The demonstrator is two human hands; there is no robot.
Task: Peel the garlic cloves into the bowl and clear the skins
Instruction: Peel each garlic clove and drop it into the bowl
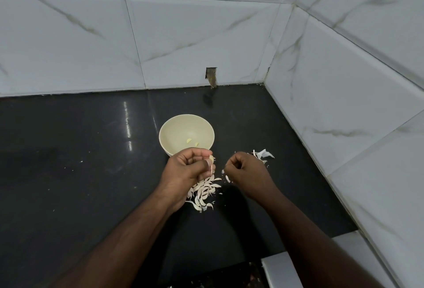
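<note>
Left hand [188, 168] pinches garlic clove [212, 158]; right hand [249, 170] curled, contents unclear; bowl [174, 127] beyond.

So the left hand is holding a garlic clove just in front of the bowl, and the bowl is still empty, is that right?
Not quite. The head view shows the bowl is not empty: two peeled cloves lie in it. The rest holds: the left hand pinches a garlic clove just in front of the bowl.

Bowl [174, 124]: near rim hidden behind left hand [187, 165].
Clove [212, 158]: mostly covered by left fingers.
Pile [204, 192]: partly under left wrist.
Right hand [246, 170]: curled; contents cannot be told.
Skins [263, 154]: partly behind right hand.
Forearms: cut by bottom edge.
</note>
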